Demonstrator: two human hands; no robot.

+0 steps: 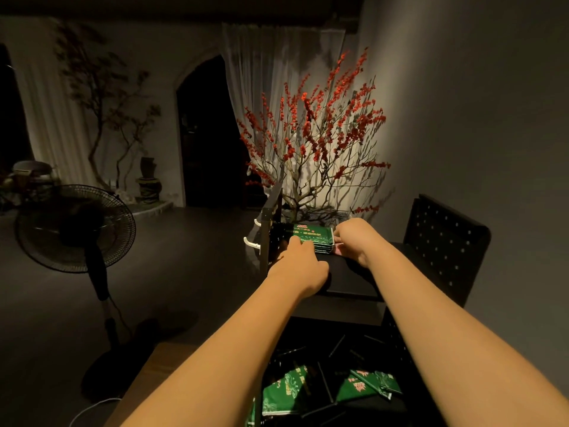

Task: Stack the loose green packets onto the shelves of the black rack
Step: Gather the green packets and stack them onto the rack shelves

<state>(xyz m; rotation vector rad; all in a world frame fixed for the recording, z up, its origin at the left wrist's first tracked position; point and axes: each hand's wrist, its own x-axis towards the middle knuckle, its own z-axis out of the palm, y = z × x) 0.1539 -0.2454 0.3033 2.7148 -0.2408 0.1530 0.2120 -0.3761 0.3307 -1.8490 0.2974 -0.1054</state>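
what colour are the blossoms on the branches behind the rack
Red blossoms, clearest in the head view.

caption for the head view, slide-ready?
Both hands, left hand and right hand, square a stack of green packets on the black rack.

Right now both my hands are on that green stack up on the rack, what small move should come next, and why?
Probably square the stack of green packets and let go. Your left hand and right hand bracket it on the top shelf, and its near edges look slightly staggered. More loose packets wait below, so free hands are needed.
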